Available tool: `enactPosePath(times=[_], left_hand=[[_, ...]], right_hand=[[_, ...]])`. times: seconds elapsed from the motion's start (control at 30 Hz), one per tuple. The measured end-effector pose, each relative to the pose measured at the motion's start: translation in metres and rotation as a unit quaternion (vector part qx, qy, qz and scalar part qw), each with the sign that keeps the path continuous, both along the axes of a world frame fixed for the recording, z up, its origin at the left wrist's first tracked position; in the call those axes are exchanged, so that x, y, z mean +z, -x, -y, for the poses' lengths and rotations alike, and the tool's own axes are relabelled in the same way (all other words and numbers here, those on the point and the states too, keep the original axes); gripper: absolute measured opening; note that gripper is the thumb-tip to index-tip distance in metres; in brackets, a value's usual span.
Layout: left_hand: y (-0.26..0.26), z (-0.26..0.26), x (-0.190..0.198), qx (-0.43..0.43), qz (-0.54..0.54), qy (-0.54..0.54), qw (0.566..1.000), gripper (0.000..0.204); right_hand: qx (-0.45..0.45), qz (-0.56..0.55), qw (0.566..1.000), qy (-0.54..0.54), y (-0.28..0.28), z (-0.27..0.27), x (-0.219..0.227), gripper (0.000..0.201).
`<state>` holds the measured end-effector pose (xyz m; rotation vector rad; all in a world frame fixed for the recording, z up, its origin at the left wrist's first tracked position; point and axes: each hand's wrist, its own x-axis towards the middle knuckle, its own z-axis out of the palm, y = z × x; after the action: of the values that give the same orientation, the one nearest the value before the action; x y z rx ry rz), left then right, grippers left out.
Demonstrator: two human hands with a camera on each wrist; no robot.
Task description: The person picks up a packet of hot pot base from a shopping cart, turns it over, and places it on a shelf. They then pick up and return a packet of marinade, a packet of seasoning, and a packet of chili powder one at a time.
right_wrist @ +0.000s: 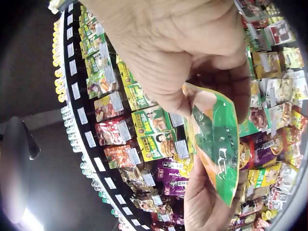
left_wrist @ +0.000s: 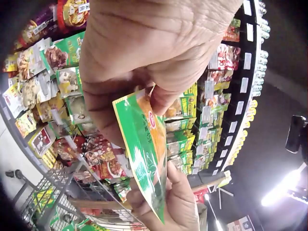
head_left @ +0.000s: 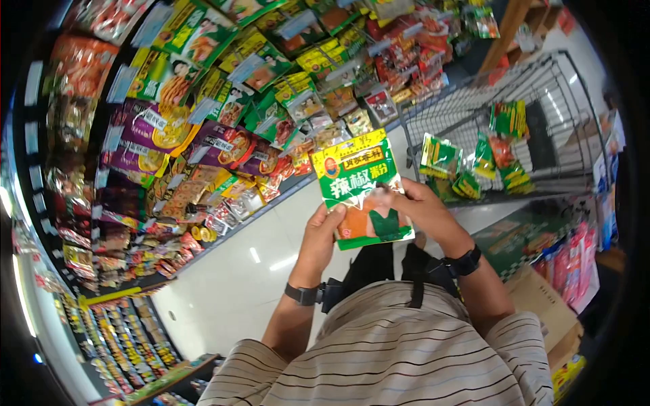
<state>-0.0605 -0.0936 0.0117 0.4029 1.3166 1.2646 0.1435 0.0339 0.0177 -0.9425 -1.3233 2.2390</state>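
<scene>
In the head view both hands hold up a green and yellow packet of chili powder [head_left: 362, 196], its printed front facing the camera. The left hand [head_left: 319, 235] pinches its left edge, thumb on the front. At the right edge the right hand [head_left: 433, 215] grips it, thumb across the picture of a person. From the left wrist view, the packet's green bottom edge [left_wrist: 139, 159] shows between the left hand [left_wrist: 149, 48] and the right hand [left_wrist: 180, 202]. The right wrist view shows the packet [right_wrist: 216, 139] slightly bulged, fingers behind it hidden.
A wire shopping cart [head_left: 542, 81] stands at the right with several green and yellow packets [head_left: 441, 157] inside. Racks of hanging food packets, including purple bags [head_left: 152, 128], line the left and front. A cardboard box [head_left: 542, 304] is by the right elbow. Pale tiled floor [head_left: 237, 264] lies below.
</scene>
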Motion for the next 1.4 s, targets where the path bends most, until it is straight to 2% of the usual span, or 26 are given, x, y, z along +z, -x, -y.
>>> enactPosePath(times=[0.27, 0.43, 0.57, 1.1, 1.4], left_hand=[[-0.057, -0.010, -0.025, -0.039, 0.011, 0.066, 0.997, 0.031], [-0.071, -0.011, -0.035, -0.052, 0.041, 0.074, 0.995, 0.032], [-0.068, -0.012, -0.040, -0.068, 0.042, 0.090, 0.993, 0.036], [-0.050, -0.009, -0.025, -0.015, 0.025, 0.085, 0.996, 0.034], [-0.042, 0.001, -0.036, -0.001, 0.044, 0.091, 0.995, 0.036]], right_hand=[[-0.079, 0.025, 0.995, 0.064, -0.060, 0.018, -0.053, 0.024], [-0.108, 0.027, 0.990, 0.081, -0.075, 0.022, -0.064, 0.024], [-0.114, 0.031, 0.989, 0.086, -0.077, 0.022, -0.061, 0.025], [-0.074, -0.002, 0.992, 0.097, -0.047, 0.011, -0.059, 0.024], [-0.039, -0.006, 0.996, 0.084, -0.042, 0.011, -0.056, 0.023]])
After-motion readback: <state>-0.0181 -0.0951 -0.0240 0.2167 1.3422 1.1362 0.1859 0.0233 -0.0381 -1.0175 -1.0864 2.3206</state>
